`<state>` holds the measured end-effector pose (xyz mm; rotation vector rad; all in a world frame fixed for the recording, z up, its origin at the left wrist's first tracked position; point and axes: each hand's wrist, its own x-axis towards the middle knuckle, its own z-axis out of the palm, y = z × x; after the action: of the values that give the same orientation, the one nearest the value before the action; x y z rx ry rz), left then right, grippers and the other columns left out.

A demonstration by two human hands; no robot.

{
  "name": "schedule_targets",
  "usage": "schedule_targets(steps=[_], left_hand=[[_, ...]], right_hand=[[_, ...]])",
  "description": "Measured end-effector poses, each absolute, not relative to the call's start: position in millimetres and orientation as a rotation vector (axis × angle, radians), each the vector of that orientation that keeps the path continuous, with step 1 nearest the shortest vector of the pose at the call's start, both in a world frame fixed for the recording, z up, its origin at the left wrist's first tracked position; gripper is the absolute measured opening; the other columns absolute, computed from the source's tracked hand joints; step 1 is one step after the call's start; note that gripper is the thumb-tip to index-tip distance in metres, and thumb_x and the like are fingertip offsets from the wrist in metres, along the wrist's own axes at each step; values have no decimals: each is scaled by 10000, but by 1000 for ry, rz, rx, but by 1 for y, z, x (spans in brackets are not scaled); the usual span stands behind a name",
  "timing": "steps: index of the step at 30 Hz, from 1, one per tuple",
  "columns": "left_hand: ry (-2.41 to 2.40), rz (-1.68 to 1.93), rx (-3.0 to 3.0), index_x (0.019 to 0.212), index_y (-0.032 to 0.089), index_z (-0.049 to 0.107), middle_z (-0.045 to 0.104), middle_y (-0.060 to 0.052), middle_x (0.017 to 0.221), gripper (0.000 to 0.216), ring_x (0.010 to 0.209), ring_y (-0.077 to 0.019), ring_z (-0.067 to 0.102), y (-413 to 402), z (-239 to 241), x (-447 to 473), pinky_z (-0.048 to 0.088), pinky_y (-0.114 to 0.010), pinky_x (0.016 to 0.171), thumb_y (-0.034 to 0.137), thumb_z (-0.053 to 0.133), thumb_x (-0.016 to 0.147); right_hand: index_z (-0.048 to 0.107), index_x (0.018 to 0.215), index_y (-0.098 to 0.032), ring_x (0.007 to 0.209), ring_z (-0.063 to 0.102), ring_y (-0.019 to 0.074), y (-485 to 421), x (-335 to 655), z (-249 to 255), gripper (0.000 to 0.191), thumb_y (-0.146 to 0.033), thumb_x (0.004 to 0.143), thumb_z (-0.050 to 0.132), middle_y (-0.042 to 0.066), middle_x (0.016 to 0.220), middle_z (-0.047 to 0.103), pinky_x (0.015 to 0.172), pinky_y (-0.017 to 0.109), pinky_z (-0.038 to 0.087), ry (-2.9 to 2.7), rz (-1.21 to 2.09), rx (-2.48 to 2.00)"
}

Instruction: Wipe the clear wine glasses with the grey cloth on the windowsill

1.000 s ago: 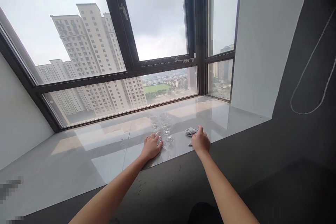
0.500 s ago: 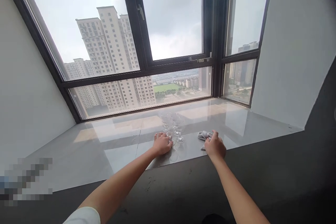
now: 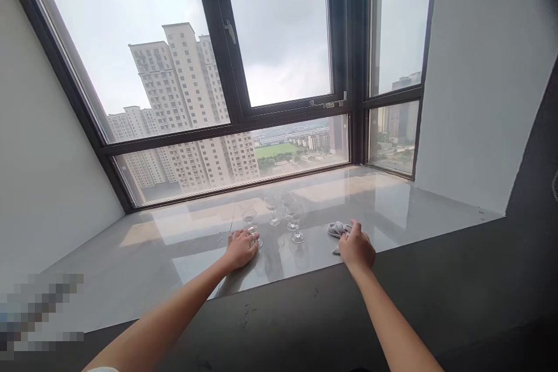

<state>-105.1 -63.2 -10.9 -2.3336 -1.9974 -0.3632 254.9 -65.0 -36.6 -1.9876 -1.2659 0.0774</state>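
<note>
My left hand rests low on the sill, its fingers closed around the lower part of a clear stemmed glass. The bowl of that glass shows upright above the fingers. To its right stand several more stemmed glasses, grouped close together and upright. My right hand grips a crumpled light grey cloth, which lies against the sill to the right of the glasses. Part of the cloth is hidden behind the fingers.
A glossy grey window sill spans the view, with its front edge above a dark wall face. Behind it rises a dark window frame with large panes. White walls close in both sides. A pixelated patch covers the lower left.
My left hand has moved left with one glass, away from the group of glasses. My right hand stays on the cloth. The view has shifted slightly.
</note>
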Motion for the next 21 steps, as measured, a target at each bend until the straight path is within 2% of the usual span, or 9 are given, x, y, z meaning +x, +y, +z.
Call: schedule_targets(steps=[5,17,21], left_hand=[[-2045,-293,-2213,1299,343,632,593,-93,1340,445,1343,-338,388,-58,-9,-141,124,-592,1126,403,400,924],[-2296,-103,-1972,1357,333,571,510,-58,1458,488,1379,-341,334,-11,-12,-240,67,-611,1126,412,342,934],[-2372,-116,-1876,1342,343,569,495,-58,1476,474,1400,-345,326,8,-15,-259,124,-637,1108,391,364,917]], right_hand=[[446,1350,-191,956,663,277,-64,255,-37,442,-279,922,505,141,1055,660,719,341,481,-1263,86,-1993],[449,1334,-210,978,647,250,-67,254,-32,397,-270,942,452,112,1055,651,717,306,471,-1284,94,-2018],[458,1326,-213,961,645,244,-67,253,-33,387,-274,944,451,106,1047,648,716,302,463,-1270,83,-2023]])
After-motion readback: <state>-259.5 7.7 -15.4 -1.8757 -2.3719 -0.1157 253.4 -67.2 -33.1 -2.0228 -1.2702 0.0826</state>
